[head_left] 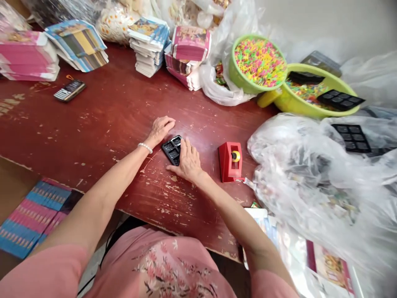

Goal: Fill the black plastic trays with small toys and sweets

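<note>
Your right hand [188, 161] lies over the right side of a small black tray [169, 156], its fingers straight and opened out rather than clenched, the thumb stretched along the near side. The touch looks light, and it probably serves to keep the tray from sliding. The tray sits flat on the red-brown surface [102, 120] in front of you, slightly turned, with its compartments facing up; flat is likely its steadiest position. Whether anything lies in those compartments is too dark to tell.

Your left hand [160, 128] rests just beyond the tray's left far corner, apart from it, its fingers together and a little bent. Their undersides are hidden, so you cannot tell whether they close on anything.

To the right of the tray, a red tape dispenser [225, 165] stands upright, near enough to reach easily. Farther off on your right, a green bowl [237, 78] holds loose, bright little pieces [260, 62]; its high wall seems to stop them scattering. It stands beside a yellow-green basin [294, 105], on which more black trays [339, 100] lie tilted. Stacked printed cartons [149, 43] line the far side, perhaps to leave the middle free for your hands, while a phone [70, 90] lies off to the left.
</note>
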Demonstrator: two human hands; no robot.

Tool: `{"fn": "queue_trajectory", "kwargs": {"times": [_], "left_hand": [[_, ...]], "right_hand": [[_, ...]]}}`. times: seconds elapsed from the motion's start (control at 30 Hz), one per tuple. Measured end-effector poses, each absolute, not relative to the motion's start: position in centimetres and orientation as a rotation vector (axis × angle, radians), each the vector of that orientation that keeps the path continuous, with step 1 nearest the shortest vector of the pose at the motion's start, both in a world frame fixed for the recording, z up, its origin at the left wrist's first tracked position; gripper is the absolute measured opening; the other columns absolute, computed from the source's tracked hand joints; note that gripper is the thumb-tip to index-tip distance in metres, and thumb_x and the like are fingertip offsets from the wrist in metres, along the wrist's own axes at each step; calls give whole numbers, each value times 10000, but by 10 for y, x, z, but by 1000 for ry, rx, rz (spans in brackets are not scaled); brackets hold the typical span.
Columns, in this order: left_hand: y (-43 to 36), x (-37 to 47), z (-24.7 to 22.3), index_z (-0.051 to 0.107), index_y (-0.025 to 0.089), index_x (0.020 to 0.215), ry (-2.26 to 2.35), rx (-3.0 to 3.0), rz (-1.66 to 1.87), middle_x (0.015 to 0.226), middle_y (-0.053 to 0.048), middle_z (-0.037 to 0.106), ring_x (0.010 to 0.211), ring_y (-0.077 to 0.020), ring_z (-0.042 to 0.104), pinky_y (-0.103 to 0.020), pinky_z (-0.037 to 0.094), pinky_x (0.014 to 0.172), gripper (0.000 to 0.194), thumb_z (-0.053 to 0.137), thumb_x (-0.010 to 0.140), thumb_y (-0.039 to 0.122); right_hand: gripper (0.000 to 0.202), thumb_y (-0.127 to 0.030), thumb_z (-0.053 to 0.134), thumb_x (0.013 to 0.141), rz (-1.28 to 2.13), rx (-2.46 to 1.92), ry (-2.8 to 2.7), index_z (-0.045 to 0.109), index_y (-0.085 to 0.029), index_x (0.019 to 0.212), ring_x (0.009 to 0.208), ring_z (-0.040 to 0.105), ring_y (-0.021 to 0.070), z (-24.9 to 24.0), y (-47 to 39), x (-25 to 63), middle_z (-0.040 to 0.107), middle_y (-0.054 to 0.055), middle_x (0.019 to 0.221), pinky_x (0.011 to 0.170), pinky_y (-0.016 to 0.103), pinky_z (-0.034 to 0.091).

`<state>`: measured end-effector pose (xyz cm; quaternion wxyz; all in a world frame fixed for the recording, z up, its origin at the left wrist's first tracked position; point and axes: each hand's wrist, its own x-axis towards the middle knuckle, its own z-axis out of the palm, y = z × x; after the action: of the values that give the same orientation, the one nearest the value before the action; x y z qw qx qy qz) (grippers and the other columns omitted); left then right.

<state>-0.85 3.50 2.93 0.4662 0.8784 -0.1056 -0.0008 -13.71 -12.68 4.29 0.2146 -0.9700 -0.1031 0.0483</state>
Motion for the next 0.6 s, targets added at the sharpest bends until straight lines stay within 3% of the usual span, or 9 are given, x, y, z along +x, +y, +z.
{"fn": "queue_trajectory", "kwargs": {"times": [0.1, 0.17, 0.23, 0.4, 0.47, 0.6], "left_hand": [[55, -45, 35, 629, 184, 1303, -236, 1975, -117, 1280, -132, 697, 1176, -286, 647, -469, 463, 1053, 416, 603, 965, 425], [65, -72, 37, 520, 195, 1411, -92, 1665, -249, 1334, -162, 656, 1080, -285, 694, -481, 510, 973, 628, 695, 898, 512], [67, -94, 41, 517, 199, 1367, 11, 1374, -363, 1276, -171, 669, 974, -277, 720, -477, 530, 899, 711, 807, 804, 522], [47, -111, 52, 600, 223, 1090, 95, 1144, -292, 1091, -99, 703, 946, -263, 702, -451, 566, 829, 570, 926, 645, 367], [41, -109, 56, 602, 233, 1066, 169, 1173, -188, 1075, -71, 691, 965, -263, 690, -433, 590, 798, 567, 917, 607, 343], [46, -81, 48, 593, 230, 1049, 259, 1237, -38, 1040, -22, 655, 818, -194, 673, -322, 622, 644, 633, 914, 507, 286]], "right_hand": [[975, -426, 781, 764, 55, -2642, -109, 324, -141, 1577, 1285, 507, 474, 35, -122, -124, 492, 268, 1502, 1044, 684, 446], [957, -422, 742, 765, -66, -2564, -72, 306, -190, 1585, 1262, 523, 441, 38, -130, -119, 539, 231, 1438, 1023, 657, 466], [1023, -436, 736, 751, -196, -2517, -148, 233, -229, 1617, 1313, 492, 440, 45, -137, -118, 490, 217, 1502, 1044, 653, 450], [1020, -380, 712, 809, -277, -2619, -364, 171, -248, 1663, 1413, 424, 431, 65, -129, -125, 418, 177, 1612, 1131, 633, 381], [1026, -453, 749, 812, -212, -2704, -358, 224, -210, 1659, 1446, 393, 422, 73, -127, -128, 356, 180, 1658, 1162, 604, 369], [1071, -667, 747, 807, -237, -2808, -344, 298, -161, 1637, 1516, 320, 369, 95, -164, -116, 250, 187, 1708, 1217, 516, 346]]}}
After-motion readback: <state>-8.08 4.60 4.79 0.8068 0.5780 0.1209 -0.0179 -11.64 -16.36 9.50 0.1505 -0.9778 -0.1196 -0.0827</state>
